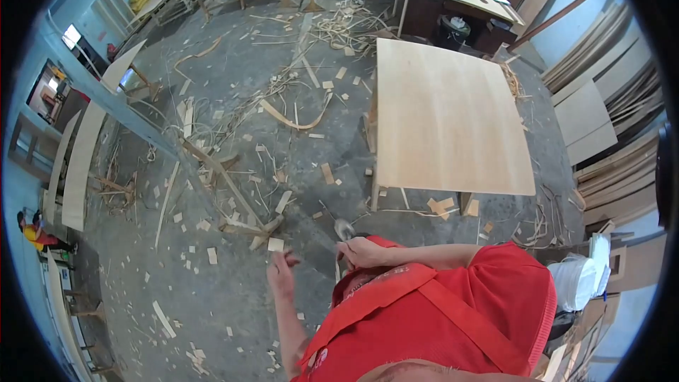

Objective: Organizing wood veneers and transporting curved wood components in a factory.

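Fingers of the left hand [282, 274] are curling loosely, grasping nothing, above the grey floor [233, 290] littered with pale wood offcuts. Just beside it, the right hand [362, 252] is clenching a small grey metal-headed tool [344, 228], near the large pale plywood tabletop [447, 117].

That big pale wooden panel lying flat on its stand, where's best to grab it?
Probably by the near edge of the wooden panel, one hand toward each corner, palms under the overhang. It lies flat and wide, with that edge closest to the right hand and left hand.
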`<action>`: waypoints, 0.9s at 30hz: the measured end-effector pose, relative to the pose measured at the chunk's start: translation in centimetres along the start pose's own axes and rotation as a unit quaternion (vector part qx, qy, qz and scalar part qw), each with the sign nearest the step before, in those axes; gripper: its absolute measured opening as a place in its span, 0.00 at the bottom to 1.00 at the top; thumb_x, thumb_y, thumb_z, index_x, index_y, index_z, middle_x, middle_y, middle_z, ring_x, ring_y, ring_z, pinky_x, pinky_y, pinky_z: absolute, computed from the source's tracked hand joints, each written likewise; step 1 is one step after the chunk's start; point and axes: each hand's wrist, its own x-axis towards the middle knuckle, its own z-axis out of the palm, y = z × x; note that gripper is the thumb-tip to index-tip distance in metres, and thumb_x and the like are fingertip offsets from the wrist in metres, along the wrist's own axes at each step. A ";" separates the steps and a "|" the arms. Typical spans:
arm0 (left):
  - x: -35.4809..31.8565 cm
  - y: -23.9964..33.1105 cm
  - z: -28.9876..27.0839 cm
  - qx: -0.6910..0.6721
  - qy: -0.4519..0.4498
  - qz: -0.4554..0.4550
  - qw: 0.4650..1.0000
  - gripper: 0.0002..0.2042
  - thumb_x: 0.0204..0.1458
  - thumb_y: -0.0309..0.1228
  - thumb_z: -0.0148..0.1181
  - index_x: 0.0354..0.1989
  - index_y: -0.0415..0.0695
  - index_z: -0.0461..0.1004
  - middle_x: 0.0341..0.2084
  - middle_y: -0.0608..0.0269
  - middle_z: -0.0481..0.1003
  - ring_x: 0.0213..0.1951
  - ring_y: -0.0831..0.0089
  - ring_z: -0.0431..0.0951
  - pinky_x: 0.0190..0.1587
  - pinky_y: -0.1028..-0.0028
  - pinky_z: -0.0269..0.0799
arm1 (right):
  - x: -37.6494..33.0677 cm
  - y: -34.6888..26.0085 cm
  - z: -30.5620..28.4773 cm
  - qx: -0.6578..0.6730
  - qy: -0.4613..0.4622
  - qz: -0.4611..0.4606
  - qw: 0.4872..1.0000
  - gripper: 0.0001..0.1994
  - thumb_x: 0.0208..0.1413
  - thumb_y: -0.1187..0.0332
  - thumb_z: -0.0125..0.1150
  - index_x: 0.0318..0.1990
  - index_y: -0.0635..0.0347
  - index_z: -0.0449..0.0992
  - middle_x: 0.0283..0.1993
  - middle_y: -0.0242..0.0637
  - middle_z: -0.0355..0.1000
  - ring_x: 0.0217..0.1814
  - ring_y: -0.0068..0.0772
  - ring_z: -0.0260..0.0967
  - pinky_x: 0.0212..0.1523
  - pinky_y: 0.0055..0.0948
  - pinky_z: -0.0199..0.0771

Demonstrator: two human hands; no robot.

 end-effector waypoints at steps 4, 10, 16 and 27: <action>10.0 1.6 2.2 0.074 -0.035 0.084 0.993 0.18 0.65 0.39 0.48 0.44 0.35 0.76 0.27 0.59 0.78 0.33 0.72 0.79 0.40 0.71 0.73 | 8.3 1.4 -1.6 -0.055 0.035 -0.074 0.995 0.20 0.70 0.61 0.35 0.44 0.67 0.73 0.24 0.42 0.76 0.29 0.37 0.76 0.34 0.35 0.74; 22.6 2.6 2.5 0.165 -0.084 0.084 0.979 0.14 0.64 0.35 0.50 0.38 0.35 0.74 0.27 0.57 0.78 0.30 0.72 0.78 0.37 0.70 0.72 | 21.8 -3.9 -9.5 0.046 0.050 -0.046 0.997 0.16 0.68 0.66 0.39 0.48 0.68 0.71 0.26 0.42 0.77 0.31 0.38 0.77 0.35 0.36 0.75; 33.3 8.7 3.1 0.295 -0.061 0.102 0.948 0.19 0.65 0.38 0.47 0.27 0.35 0.73 0.23 0.57 0.77 0.25 0.71 0.75 0.33 0.68 0.70 | 30.5 -10.0 -18.5 0.020 0.075 -0.076 0.994 0.12 0.63 0.68 0.47 0.44 0.68 0.73 0.28 0.45 0.77 0.31 0.39 0.78 0.37 0.36 0.76; 63.8 12.9 9.5 0.166 -0.207 -0.044 0.963 0.22 0.65 0.42 0.47 0.34 0.34 0.80 0.29 0.56 0.82 0.33 0.69 0.82 0.39 0.71 0.75 | 49.5 -11.3 -33.1 -0.036 0.173 -0.039 0.983 0.12 0.61 0.66 0.50 0.41 0.66 0.75 0.30 0.49 0.77 0.34 0.43 0.78 0.37 0.39 0.75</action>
